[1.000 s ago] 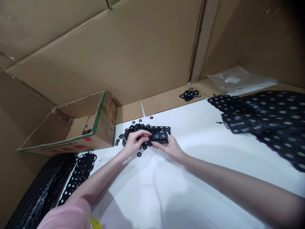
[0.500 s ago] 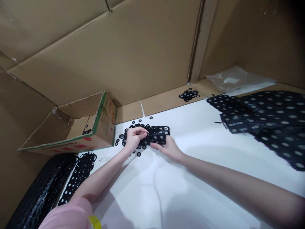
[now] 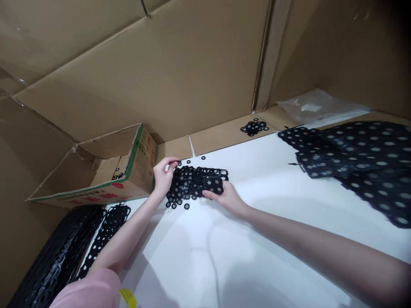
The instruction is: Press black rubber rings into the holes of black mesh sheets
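Note:
A heap of small black rings point(image 3: 183, 185) lies on the white table point(image 3: 250, 239), with a black punched strip point(image 3: 213, 182) resting on its right side. My left hand point(image 3: 163, 175) is cupped against the left edge of the heap, beside the small carton, fingers curved and touching the rings. My right hand point(image 3: 224, 196) pinches the near edge of the punched strip.
An open cardboard carton point(image 3: 128, 171) lies on its side at the left. Black punched sheets point(image 3: 359, 158) pile up at the right, more punched strips point(image 3: 105, 233) at the lower left. Another small ring pile point(image 3: 255, 127) and a plastic bag point(image 3: 317, 107) lie by the cardboard wall.
My left hand has let go of the strip and moved left to the heap's edge next to the carton. My right hand has stayed on the strip.

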